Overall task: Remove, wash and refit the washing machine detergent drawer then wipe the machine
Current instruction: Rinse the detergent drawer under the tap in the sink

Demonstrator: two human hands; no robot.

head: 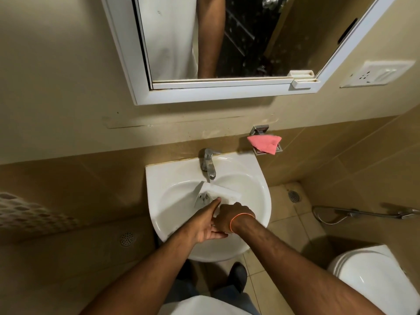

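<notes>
Washing step: both hands, left (205,223) and right (229,218), grip the detergent drawer (216,194) under the tap (208,163) (likely rinsing); refitting follows.

Drawer (217,194) lay in basin (172,176) below tap (208,163); cloth (264,143) on holder, apparently, right behind; toilet (372,278) right.

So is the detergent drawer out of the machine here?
Out: the detergent drawer sits in the washbasin under the tap, both hands on it.
</notes>
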